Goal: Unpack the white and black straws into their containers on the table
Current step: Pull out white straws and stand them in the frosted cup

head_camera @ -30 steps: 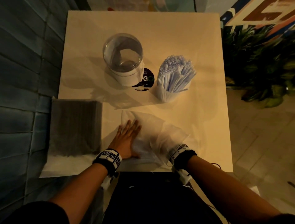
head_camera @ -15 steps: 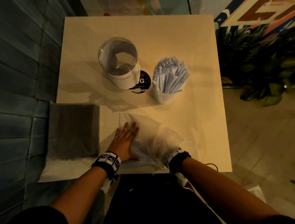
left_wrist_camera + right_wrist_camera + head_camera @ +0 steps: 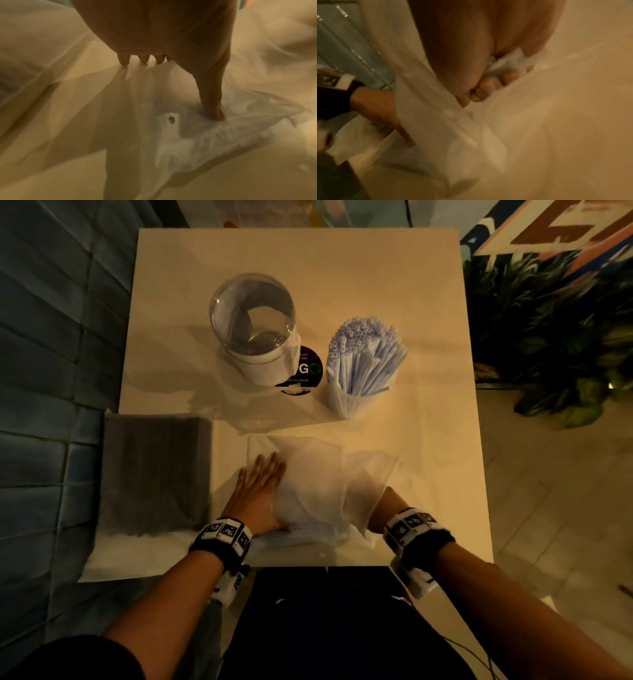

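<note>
R hand (image 3: 481, 86) hidden by bag (image 3: 318, 484), prob gripping it

Leafy plants (image 3: 555, 344) right of table (image 3: 428, 285); tiled floor (image 3: 548, 508).

Left hand (image 3: 255, 498) lies flat on plastic bag (image 3: 318, 474) near white straws (image 3: 364, 356).

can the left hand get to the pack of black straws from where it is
Probably yes. The left hand lies flat on the clear bag, holding nothing, and the black straws sit just to its left with nothing between them.
</note>
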A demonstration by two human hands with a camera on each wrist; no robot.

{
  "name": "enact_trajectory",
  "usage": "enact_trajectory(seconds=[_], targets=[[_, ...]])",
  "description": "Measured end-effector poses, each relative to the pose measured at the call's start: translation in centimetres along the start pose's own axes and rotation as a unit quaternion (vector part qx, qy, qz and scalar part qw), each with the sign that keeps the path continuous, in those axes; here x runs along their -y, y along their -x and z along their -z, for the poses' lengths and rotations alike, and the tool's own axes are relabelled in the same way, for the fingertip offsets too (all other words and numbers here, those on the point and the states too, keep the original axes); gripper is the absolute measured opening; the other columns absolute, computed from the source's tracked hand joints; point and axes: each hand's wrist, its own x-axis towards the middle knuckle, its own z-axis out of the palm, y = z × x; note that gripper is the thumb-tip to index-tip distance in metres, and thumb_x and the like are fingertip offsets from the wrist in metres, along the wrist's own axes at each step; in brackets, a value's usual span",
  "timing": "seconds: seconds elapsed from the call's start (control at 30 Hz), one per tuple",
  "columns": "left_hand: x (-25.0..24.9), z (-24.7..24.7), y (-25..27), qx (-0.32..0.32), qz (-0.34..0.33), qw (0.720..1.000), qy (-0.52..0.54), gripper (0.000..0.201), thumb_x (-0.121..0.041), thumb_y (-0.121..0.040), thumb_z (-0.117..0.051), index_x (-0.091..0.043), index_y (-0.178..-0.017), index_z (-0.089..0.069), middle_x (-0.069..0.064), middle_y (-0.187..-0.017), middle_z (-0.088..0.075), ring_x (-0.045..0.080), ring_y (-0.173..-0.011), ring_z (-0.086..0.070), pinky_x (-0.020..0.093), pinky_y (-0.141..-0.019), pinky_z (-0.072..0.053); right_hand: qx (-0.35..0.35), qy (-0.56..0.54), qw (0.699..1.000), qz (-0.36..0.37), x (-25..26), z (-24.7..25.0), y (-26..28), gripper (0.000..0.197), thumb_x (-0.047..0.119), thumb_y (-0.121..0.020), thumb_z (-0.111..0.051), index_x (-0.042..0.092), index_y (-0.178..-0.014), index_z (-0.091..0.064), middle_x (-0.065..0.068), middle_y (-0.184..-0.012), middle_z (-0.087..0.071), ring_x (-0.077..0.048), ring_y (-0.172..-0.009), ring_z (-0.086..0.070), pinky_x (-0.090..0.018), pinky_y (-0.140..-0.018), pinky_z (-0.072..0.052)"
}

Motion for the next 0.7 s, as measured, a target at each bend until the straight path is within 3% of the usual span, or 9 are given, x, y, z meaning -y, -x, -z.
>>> enact_trajectory(seconds=[0.03,0.07,0.1,0.17,0.27,0.4,0.53,0.6,0.7], targets=[[0.3,0.2,0.1,-0.001,0.014,1.0,0.015,0.144,-0.079,-0.057,-0.073,-0.032,-0.153,0.024,-0.008,-0.16,0.033,0.019,-0.149,0.027,0.05,-0.123,0.005,0.108,-0.107,0.98,-0.129,1.1,1.4,-0.4,0.035,0.025,-0.097,-0.054,0.011,-0.129,-0.058,-0.005,-0.127,-0.06,-0.023,-0.119,-0.058,-0.036,-0.1,-0.044],[0.6,0.1,0.1,-0.002,0.024,0.999,0.024,0.145,-0.08,-0.057,-0.073,-0.033,-0.153,0.024,-0.009,-0.16,0.034,0.018,-0.149,0.028,0.051,-0.123,0.006,0.119,-0.074,0.984,-0.113,2.4,4.5,1.2,0.029,0.027,-0.098,-0.049,0.013,-0.12,-0.061,-0.008,-0.117,-0.064,-0.029,-0.107,-0.062,-0.037,-0.086,-0.048],[0.7,0.1,0.1,-0.001,0.03,0.999,0.029,0.144,-0.081,-0.056,-0.072,-0.033,-0.153,0.024,-0.01,-0.159,0.035,0.018,-0.148,0.028,0.051,-0.123,0.006,0.091,-0.13,0.984,-0.085,1.8,5.4,1.5,0.027,0.031,-0.099,-0.046,0.014,-0.11,-0.063,-0.009,-0.108,-0.066,-0.031,-0.097,-0.064,-0.036,-0.076,-0.047],[0.9,0.2,0.2,0.001,0.04,0.999,0.037,0.142,-0.083,-0.059,-0.069,-0.033,-0.154,0.024,-0.01,-0.157,0.036,0.017,-0.148,0.028,0.051,-0.123,0.007,0.062,-0.095,0.991,-0.074,0.5,5.7,2.8,0.032,0.044,-0.1,-0.042,0.019,-0.093,-0.061,-0.007,-0.093,-0.066,-0.03,-0.086,-0.063,-0.033,-0.067,-0.041],[1.1,0.3,0.2,-0.004,0.048,0.998,0.043,0.138,-0.078,-0.064,-0.07,-0.03,-0.155,0.023,-0.008,-0.159,0.034,0.019,-0.149,0.026,0.051,-0.123,0.006,0.045,-0.123,0.984,-0.124,-2.2,5.1,5.0,0.031,0.049,-0.099,-0.047,0.028,-0.077,-0.055,0.0,-0.076,-0.062,-0.026,-0.072,-0.061,-0.032,-0.061,-0.038],[1.3,0.4,0.1,-0.005,0.054,0.998,0.041,0.141,-0.076,-0.062,-0.074,-0.03,-0.155,0.022,-0.008,-0.16,0.032,0.02,-0.151,0.023,0.052,-0.123,0.006,-0.005,-0.211,0.959,-0.192,-6.5,4.1,8.6,0.035,0.04,-0.097,-0.056,0.025,-0.065,-0.055,0.003,-0.057,-0.057,-0.025,-0.056,-0.056,-0.033,-0.051,-0.036],[1.1,0.9,0.1,-0.006,0.052,0.997,0.059,0.143,-0.081,-0.057,-0.073,-0.033,-0.155,0.02,-0.009,-0.163,0.025,0.02,-0.152,0.019,0.053,-0.123,0.005,-0.117,-0.314,0.894,-0.296,-8.6,4.7,11.5,0.04,0.034,-0.095,-0.061,0.013,-0.06,-0.057,-0.007,-0.052,-0.055,-0.028,-0.049,-0.053,-0.031,-0.05,-0.037],[0.6,1.4,0.3,-0.017,0.059,0.996,0.066,0.141,-0.085,-0.057,-0.068,-0.032,-0.157,0.015,-0.007,-0.165,0.019,0.019,-0.153,0.016,0.052,-0.123,0.004,-0.192,-0.355,0.863,-0.304,-8.5,5.6,11.6,0.048,0.047,-0.087,-0.058,0.011,-0.057,-0.052,-0.008,-0.05,-0.05,-0.025,-0.048,-0.047,-0.032,-0.051,-0.036],[-1.3,3.2,0.4,-0.062,0.058,0.992,0.091,0.129,-0.081,-0.066,-0.066,-0.025,-0.16,0.002,-0.003,-0.168,0.007,0.016,-0.154,0.009,0.048,-0.124,0.003,-0.242,-0.423,0.839,-0.242,-6.8,7.6,10.1,0.053,0.057,-0.084,-0.053,0.007,-0.065,-0.053,-0.014,-0.055,-0.052,-0.023,-0.049,-0.048,-0.041,-0.051,-0.043]])
